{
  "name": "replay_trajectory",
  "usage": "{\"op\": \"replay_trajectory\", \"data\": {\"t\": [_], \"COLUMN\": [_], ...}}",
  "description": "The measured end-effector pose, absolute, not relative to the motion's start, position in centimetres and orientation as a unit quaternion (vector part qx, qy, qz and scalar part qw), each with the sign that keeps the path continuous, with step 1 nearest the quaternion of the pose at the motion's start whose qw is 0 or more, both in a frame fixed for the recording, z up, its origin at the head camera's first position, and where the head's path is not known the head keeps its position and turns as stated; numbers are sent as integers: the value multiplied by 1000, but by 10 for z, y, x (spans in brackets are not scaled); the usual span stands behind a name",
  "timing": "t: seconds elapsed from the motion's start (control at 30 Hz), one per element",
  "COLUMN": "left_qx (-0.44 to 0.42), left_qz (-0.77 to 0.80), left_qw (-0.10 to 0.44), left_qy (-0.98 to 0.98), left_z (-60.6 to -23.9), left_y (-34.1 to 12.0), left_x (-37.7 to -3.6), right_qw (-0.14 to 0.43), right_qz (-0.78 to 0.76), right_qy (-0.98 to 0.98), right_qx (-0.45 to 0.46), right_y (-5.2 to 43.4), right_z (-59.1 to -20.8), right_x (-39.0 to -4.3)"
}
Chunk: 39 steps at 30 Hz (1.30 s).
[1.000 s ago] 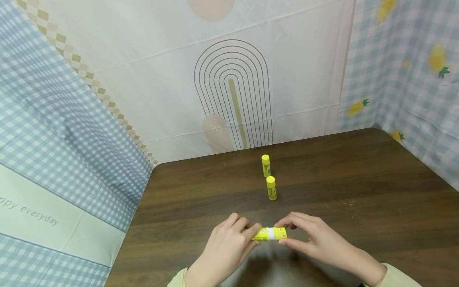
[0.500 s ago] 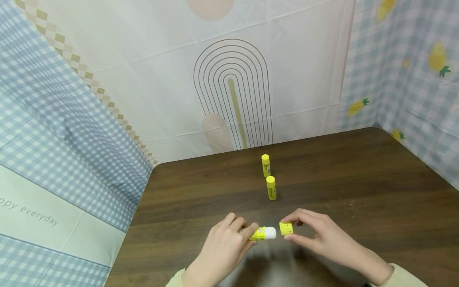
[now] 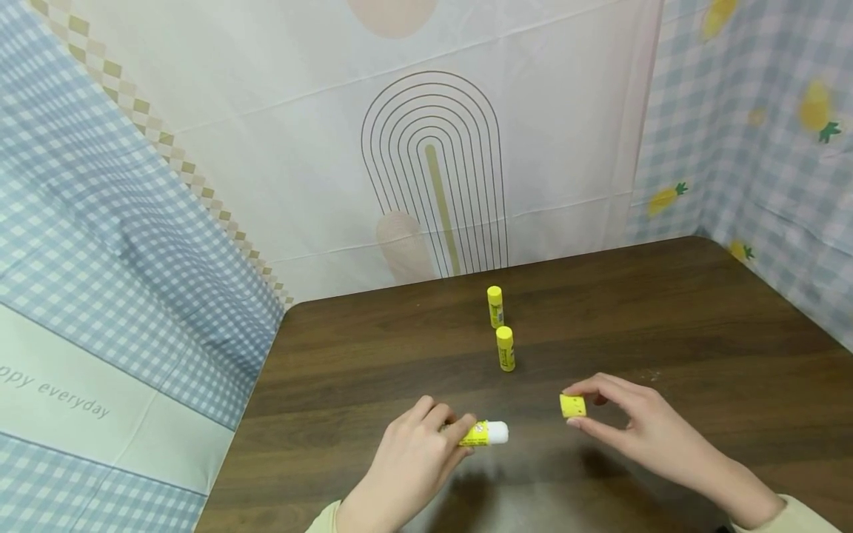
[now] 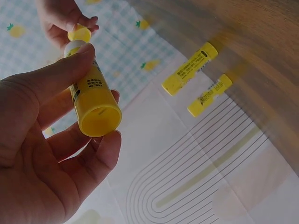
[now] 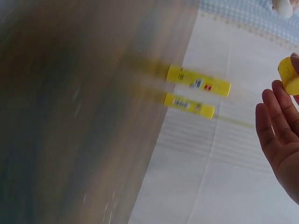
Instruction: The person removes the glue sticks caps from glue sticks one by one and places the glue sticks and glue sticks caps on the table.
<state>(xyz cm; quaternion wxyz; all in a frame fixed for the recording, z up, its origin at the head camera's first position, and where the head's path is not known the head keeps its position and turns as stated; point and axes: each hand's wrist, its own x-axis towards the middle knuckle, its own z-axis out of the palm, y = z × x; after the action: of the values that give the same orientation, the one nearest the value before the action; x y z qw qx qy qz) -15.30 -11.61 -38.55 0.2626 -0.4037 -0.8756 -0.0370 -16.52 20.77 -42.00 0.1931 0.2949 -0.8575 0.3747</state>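
My left hand (image 3: 416, 457) grips an uncapped yellow glue stick (image 4: 91, 88) above the table, its white end (image 3: 497, 432) pointing right in the head view. The thumb lies along the barrel in the left wrist view, where the hollow base faces the camera. Off to the right, my right hand (image 3: 640, 426) pinches the small yellow cap (image 3: 573, 406) between thumb and fingers. Cap and glue stick are well apart. In the right wrist view the cap (image 5: 289, 77) sits at the right edge, partly cut off.
Two capped yellow glue sticks stand upright on the dark wooden table (image 3: 373, 348): a nearer one (image 3: 506, 350) and a farther one (image 3: 495, 308). A printed white cloth (image 3: 566, 133) hangs behind the table, with blue checked cloth (image 3: 133, 192) at the left.
The cap has come off the glue stick in my right hand, which has moved away to the right and slightly up. My left hand has barely moved.
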Motion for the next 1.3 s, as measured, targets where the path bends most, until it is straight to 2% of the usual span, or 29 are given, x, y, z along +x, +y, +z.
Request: {"op": "replay_trajectory", "data": {"t": [0.2, 0.47, 0.73, 1.17, 1.3], "left_qx": [-397, -394, -395, -393, -392], "left_qz": [-37, -40, -47, -50, -50], "left_qw": [266, 265, 265, 261, 258], "left_qy": [-877, -879, -878, -880, -882], "left_z": [-386, -387, -387, -388, -387], "left_y": [-118, -120, -122, -123, -123], "left_x": [-153, -151, -150, -150, -149], "right_qw": [214, 280, 291, 212, 151], "right_qz": [334, 216, 173, 137, 137], "right_qy": [-874, -890, -899, -931, -951], "right_qx": [282, 288, 278, 264, 233], "right_y": [239, 283, 307, 314, 315], "right_z": [-418, -411, -406, -431, -436], "right_x": [-163, -170, -173, -179, -181]}}
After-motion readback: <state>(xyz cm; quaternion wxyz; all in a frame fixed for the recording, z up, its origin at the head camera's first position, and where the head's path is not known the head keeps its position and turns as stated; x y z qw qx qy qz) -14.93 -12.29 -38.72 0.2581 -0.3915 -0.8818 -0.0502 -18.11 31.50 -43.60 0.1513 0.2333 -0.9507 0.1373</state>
